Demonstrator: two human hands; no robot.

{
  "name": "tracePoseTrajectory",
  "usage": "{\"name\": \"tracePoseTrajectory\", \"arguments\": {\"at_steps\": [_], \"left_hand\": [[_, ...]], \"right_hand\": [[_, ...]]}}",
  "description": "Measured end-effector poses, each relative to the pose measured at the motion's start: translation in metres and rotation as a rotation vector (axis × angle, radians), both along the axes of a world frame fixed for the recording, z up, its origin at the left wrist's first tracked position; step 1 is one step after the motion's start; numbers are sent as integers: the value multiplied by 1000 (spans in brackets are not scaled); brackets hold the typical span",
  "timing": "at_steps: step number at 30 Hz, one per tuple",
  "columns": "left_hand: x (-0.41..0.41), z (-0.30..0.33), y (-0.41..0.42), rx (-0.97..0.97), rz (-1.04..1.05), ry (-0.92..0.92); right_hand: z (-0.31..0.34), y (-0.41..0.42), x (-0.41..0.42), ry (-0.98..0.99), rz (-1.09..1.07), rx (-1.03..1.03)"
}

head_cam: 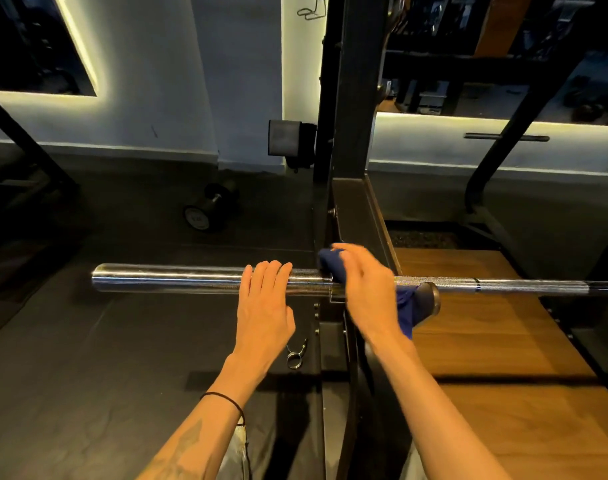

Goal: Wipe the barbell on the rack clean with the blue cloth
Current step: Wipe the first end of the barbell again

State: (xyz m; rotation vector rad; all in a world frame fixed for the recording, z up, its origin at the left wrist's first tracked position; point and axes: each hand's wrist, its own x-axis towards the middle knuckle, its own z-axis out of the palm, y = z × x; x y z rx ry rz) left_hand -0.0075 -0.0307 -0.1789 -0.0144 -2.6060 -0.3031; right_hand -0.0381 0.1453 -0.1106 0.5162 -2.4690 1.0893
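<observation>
Nearest the camera, both forearms are seen reaching forward; a dark cord is worn on the left wrist. The left hand point(265, 306) is laid on the sleeve of the barbell point(171, 278), fingers straight and together over the top, nothing gripped; it is judged to be steadying the bar. The right hand point(363, 289) is wrapped over the bar just beside the rack upright point(354, 98), with the blue cloth point(404, 311) held under the palm: a fold shows past the fingertips and a tail hangs below the wrist. The barbell is lying level on the rack, its sleeve end to the left, its knurled shaft running off the right edge. For the wipe in hand, the cloth is best kept closed around the full girth and drawn along the shaft with firm pressure, the bar being held against rolling by the left hand; the hanging tail should be gathered so it is not snagged at the hook. The collar and the rack hook are largely covered by the right hand and cloth. The right hand is blurred; finger curl underneath cannot be made out. On the floor a spring collar clip point(295, 355) lies near; farther off, a dumbbell point(205, 211).
</observation>
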Motion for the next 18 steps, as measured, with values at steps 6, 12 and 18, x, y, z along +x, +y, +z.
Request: {"name": "tracePoseTrajectory", "arguments": {"at_steps": [6, 12, 18], "left_hand": [[-4, 2, -5, 6, -42, -8], [-18, 34, -55, 52, -41, -98], [-22, 35, -146, -202, 138, -242]], "right_hand": [[-34, -42, -19, 123, 8, 524], [-36, -15, -27, 159, -16, 527], [-53, -21, -9, 227, -82, 374]]}}
